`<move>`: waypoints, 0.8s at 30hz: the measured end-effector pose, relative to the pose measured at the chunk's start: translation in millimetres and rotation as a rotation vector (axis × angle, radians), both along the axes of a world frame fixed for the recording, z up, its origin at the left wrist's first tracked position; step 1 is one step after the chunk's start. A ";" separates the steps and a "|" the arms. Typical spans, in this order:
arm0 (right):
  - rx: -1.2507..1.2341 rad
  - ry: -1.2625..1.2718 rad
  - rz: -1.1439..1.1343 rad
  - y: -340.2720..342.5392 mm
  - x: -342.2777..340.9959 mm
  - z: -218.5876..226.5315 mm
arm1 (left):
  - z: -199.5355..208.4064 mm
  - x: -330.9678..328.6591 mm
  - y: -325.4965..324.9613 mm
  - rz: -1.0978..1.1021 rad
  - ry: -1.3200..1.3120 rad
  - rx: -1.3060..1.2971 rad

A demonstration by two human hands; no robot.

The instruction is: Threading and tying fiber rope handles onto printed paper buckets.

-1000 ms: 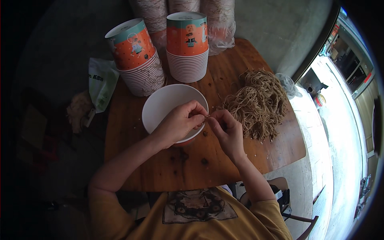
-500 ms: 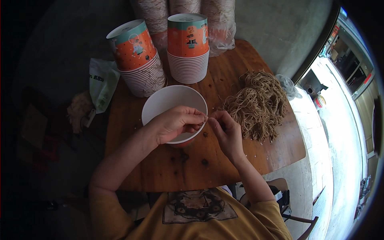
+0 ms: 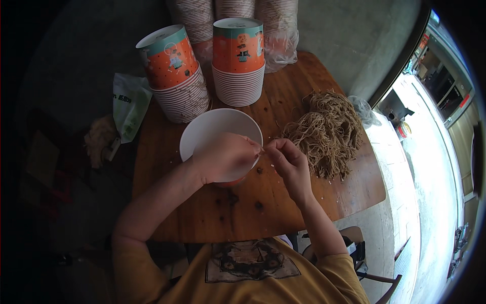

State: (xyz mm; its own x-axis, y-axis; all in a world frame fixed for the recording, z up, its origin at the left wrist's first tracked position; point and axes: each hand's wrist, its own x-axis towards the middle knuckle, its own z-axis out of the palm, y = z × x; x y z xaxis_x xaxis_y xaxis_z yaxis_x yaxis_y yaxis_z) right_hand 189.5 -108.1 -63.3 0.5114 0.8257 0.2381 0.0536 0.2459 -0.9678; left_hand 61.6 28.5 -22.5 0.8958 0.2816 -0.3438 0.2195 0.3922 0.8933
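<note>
Over the mouth of a white-lined paper bucket (image 3: 221, 120), my left hand (image 3: 228, 156) is closed, its back smeared by motion and most of its fingers hidden. Just past the bucket's right rim my right hand (image 3: 289, 164) pinches with thumb and forefinger. The fingertips of both hands meet there, on something too small to make out. To the right of my right hand lies a heap of tan, string-like strands (image 3: 329, 137). The bucket stands upright on the wooden table (image 3: 283, 218), a bit of its orange outside showing below the rim.
Two stacks of upside-down orange and teal paper buckets, the left stack (image 3: 169, 61) leaning and the other (image 3: 238, 48) upright, stand behind the bucket. More stacked buckets (image 3: 235, 10) rise at the back. A white and green bag (image 3: 130, 104) is at left, clear plastic (image 3: 363, 109) at right.
My left hand has turned, so its back now shows more and its fingers less, and it is blurred. My right hand stays nearly in place, still pinching.
</note>
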 end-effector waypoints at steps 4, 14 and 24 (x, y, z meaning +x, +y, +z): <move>0.007 -0.082 -0.009 -0.7 -0.9 -4.1 | 1.7 0.4 1.5 -0.023 0.006 -0.072; -0.190 -0.267 0.010 -6.6 -2.2 2.8 | 1.4 -1.2 3.4 -0.098 -0.023 0.020; 0.014 -0.172 0.022 -8.9 -2.8 -13.0 | 1.2 -2.5 -1.6 -0.119 -0.025 -0.012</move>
State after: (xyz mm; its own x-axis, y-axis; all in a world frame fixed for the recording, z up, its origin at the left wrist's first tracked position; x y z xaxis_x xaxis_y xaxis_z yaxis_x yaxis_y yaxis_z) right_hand 186.7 -117.0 -76.3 0.4442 0.8322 0.3319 0.2127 0.2618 -0.9414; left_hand 59.1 26.9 -21.3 0.9309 0.1690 -0.3239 0.2429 0.3759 0.8942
